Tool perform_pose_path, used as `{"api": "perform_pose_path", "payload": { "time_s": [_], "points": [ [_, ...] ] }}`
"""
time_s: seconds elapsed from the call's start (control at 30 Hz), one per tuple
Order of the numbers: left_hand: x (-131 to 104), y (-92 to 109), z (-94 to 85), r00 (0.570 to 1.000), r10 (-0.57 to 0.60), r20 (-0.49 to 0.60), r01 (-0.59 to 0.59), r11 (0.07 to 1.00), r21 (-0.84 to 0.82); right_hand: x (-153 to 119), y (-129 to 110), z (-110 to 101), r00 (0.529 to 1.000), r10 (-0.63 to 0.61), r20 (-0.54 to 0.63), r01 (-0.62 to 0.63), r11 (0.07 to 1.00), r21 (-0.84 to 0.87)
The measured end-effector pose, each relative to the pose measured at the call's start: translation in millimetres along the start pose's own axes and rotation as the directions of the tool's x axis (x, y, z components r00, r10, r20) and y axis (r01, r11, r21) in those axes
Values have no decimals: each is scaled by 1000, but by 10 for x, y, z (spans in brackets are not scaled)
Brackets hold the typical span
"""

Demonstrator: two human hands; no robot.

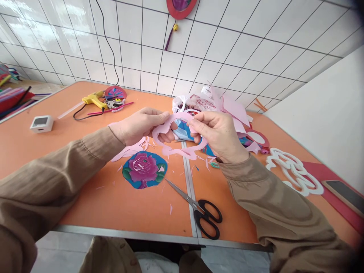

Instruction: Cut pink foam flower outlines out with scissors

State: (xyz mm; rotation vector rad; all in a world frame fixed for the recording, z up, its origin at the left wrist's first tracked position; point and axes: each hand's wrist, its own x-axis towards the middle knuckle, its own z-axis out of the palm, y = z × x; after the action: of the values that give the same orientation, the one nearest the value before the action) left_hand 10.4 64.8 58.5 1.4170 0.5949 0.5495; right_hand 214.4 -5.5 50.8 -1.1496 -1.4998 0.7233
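Note:
A pink cut-out ring with a wavy edge [186,151] is held up above the table between both hands. My left hand [150,125] pinches its upper left side, thumb on top and fingers curled beneath. The upper right side is gripped by my right hand [214,132] between thumb and fingers. Below the ring, a rose picture on blue [143,168] lies flat on the table, a small pink scrap on it. Black-handled scissors [199,208] rest to its right, their tips near the picture's edge.
On the orange table [93,201] are a yellow glue gun [95,100], a white box [41,124], pink scraps [132,149], a plastic bag [196,101], pink sheets [233,108], white cut-outs [295,172] and a phone [345,193]. A tiled wall [131,41] stands behind.

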Motion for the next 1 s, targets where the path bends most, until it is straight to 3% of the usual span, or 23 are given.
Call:
{"api": "perform_pose_path", "payload": {
  "time_s": [0.37,0.63,1.0],
  "points": [
    [14,3,9,1000,10,-1,-10,995,102,10,-26,-31,999,18,-46,-20,998,-58],
    [-31,13,92,993,96,-63,-80,973,218,8,-16,-34,999,20,-50,-22,999,-46],
    [-28,37,108,990,114,-87,-89,965,247,15,32,-48,1000,7,-4,-8,999,-32]
  ]
}}
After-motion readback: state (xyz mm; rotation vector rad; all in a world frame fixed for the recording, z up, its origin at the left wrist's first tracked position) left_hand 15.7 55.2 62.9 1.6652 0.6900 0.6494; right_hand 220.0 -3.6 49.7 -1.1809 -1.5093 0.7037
